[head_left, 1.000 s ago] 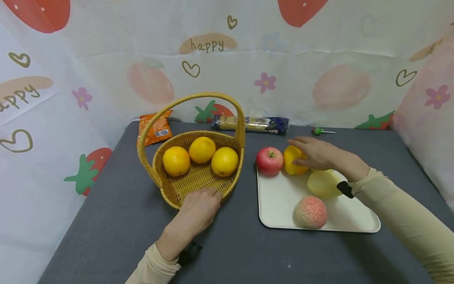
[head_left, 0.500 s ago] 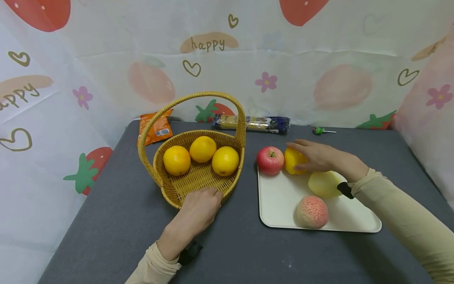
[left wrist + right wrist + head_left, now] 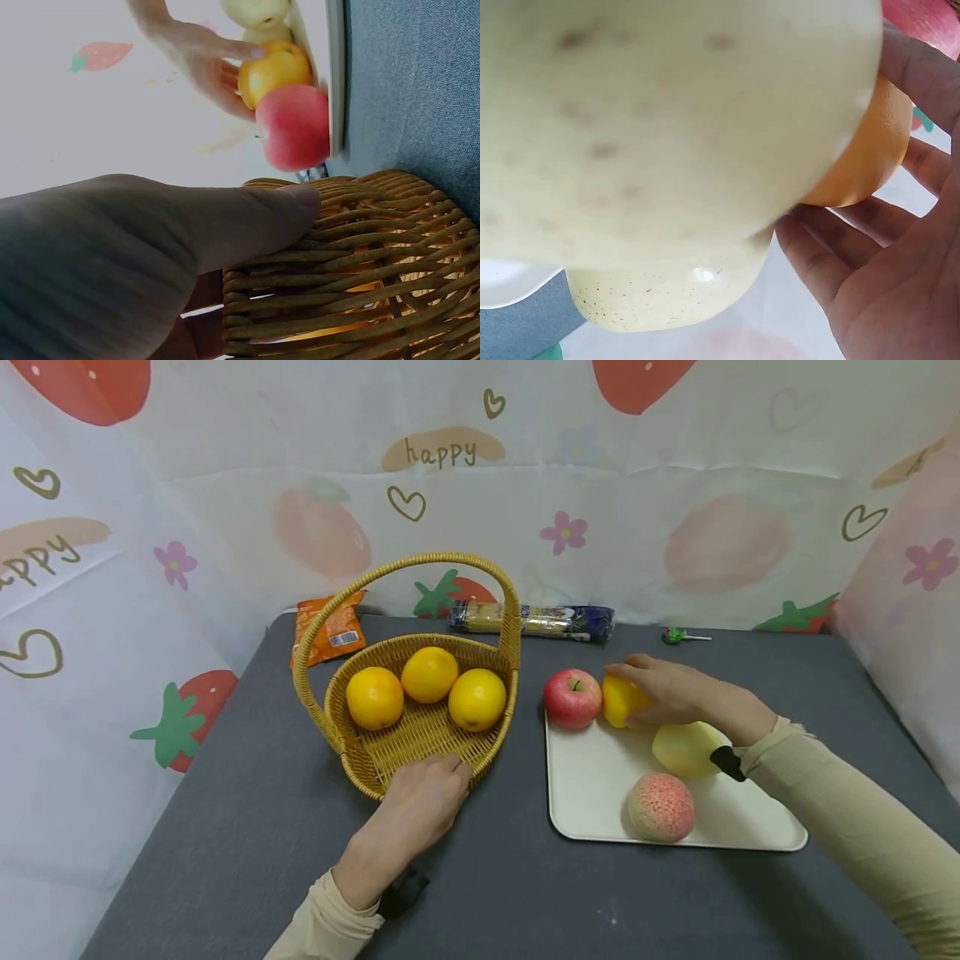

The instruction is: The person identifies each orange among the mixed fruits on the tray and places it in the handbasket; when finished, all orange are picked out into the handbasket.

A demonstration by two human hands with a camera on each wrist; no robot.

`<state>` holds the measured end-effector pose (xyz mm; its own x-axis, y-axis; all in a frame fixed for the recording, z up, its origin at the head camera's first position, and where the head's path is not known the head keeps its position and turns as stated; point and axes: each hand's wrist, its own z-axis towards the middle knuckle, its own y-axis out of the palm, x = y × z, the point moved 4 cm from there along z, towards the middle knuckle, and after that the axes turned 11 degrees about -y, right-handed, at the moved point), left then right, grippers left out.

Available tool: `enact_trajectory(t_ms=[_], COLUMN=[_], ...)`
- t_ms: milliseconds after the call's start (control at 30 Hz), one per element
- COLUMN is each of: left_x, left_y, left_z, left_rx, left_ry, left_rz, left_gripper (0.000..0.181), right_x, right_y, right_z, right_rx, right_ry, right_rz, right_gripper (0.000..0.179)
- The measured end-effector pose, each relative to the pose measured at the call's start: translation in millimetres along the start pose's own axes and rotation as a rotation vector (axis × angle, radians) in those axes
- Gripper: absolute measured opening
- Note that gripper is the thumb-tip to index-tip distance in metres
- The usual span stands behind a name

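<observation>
My left hand [image 3: 426,793] holds the near rim of a wicker basket [image 3: 405,739], its thumb over the edge in the left wrist view. Three oranges [image 3: 431,675] sit inside the basket. Over the far left of a white tray [image 3: 585,785], my right hand [image 3: 678,693] grips another orange [image 3: 621,700], with fingers and thumb around its sides in the right wrist view. A red apple [image 3: 572,699] stands just left of that orange. Below the hand lies a pale yellow pear-like fruit [image 3: 684,750]; a second speckled pale one [image 3: 667,296] shows in the right wrist view.
A pink peach-like fruit [image 3: 660,808] rests at the tray's front edge. Behind the basket are an orange packet [image 3: 330,633] and a long pack of noodles [image 3: 555,622]. A lollipop [image 3: 675,635] lies at the back right. The basket's tall handle [image 3: 450,558] arches over it.
My right hand's fingers have closed in around the orange on the tray. The left hand and the basket have stayed in place.
</observation>
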<state>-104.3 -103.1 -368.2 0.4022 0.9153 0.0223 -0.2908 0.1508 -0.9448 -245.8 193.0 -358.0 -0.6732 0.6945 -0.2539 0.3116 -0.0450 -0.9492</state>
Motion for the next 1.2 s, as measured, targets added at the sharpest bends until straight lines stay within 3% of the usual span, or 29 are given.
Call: enact_trajectory(t_ms=[367,1200], left_x=[-0.1,0.2], left_y=[0.1,-0.5], left_z=[0.6,-0.4], left_rx=[-0.007,-0.01], left_ry=[-0.003,-0.004], left_rz=[0.0,-0.002], left_gripper=[0.026,0.025], right_x=[-5,-2], right_y=[-1,-14], right_z=[-0.4,-8.0], right_rx=[0.097,0.198], right_ry=[-0.08,-0.033], right_rz=[-0.041,-0.089], right_gripper=[0.062,0.063])
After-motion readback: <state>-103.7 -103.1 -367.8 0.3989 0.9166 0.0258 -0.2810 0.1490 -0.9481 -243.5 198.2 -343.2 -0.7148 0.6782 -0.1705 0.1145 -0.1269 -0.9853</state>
